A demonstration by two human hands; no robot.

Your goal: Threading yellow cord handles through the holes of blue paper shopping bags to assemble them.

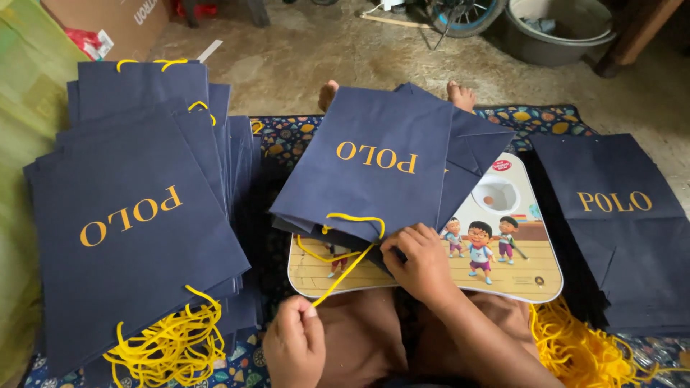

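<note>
On lap board point(532, 280) | left hand point(295, 345) fingers pinch yellow cord point(345, 271) | right hand point(420, 262) fingers grip navy bag point(374, 165)

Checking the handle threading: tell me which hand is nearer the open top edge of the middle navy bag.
Right. The right hand rests on the bag's top edge; the left hand is below it, pinching the yellow cord.

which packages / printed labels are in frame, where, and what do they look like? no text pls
Navy paper bag: centre, flat, gold lettering, yellow cord handle; right hand on its opening, left hand pinching the yellow cord.
Left stack of navy bags: gold lettering, yellow handles.
Right stack of navy bags: flat, no handles visible.
Cartoon lap board: under the centre bag.
Cardboard box: top left, brown.
</note>
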